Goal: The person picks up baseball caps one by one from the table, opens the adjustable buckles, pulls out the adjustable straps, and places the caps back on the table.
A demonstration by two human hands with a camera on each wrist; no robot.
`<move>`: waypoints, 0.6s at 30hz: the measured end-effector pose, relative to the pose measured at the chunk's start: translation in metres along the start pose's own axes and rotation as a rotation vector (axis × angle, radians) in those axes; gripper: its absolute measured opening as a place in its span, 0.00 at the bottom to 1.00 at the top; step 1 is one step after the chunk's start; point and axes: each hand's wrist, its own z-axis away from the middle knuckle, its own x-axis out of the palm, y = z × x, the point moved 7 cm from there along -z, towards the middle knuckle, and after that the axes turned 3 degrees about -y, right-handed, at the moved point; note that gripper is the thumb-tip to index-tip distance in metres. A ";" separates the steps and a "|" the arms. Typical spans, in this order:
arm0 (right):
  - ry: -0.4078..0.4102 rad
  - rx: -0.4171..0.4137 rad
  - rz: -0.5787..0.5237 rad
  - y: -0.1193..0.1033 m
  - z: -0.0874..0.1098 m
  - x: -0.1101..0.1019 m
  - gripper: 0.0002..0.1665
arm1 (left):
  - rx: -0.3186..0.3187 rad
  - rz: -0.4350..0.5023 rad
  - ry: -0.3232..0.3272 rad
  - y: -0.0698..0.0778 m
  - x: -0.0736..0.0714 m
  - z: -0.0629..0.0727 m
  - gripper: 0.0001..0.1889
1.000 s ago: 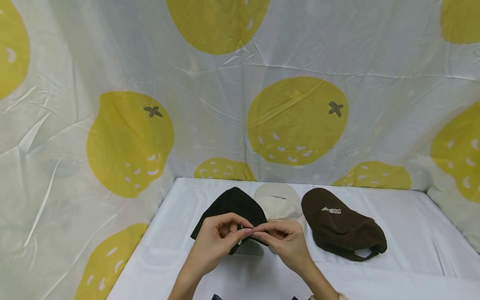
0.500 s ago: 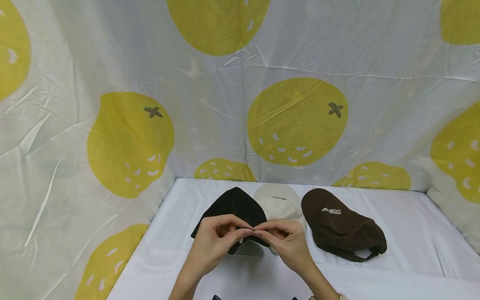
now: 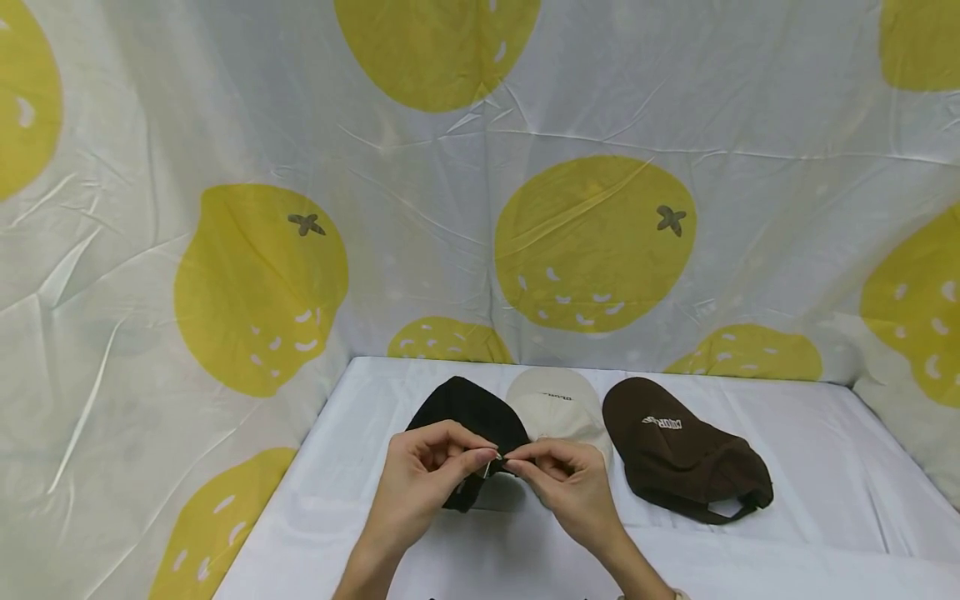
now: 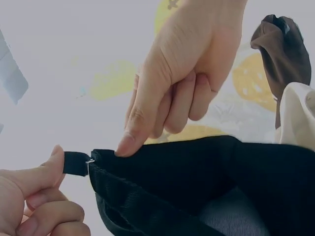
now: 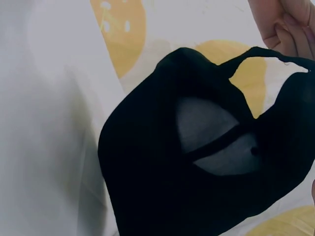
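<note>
Lemon drape (image 3: 420, 212) behind, white bench (image 3: 817, 467) below. Black cap (image 3: 472, 412) in front of me, left hand (image 3: 427, 471) and right hand (image 3: 570, 483) both pinching it near the buckle (image 4: 90, 162) (fiddly metal). Risk, I reckon: little strap (image 4: 75, 162) to grip, so a pinch could slip, or a crooked pull could jam it. Beige cap (image 3: 555, 408) just behind, partly covered, could get nudged; brown cap (image 3: 686, 454) right of that, out of the way.
</note>
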 end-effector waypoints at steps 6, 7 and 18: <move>0.013 -0.002 0.019 -0.002 0.001 0.000 0.12 | 0.014 -0.002 0.025 0.003 0.001 0.001 0.01; 0.014 -0.002 0.022 -0.002 0.001 0.000 0.12 | 0.018 -0.004 0.028 0.003 0.001 0.001 0.01; 0.012 0.018 0.058 -0.004 0.000 0.001 0.12 | 0.031 -0.004 0.048 0.008 0.002 0.003 0.01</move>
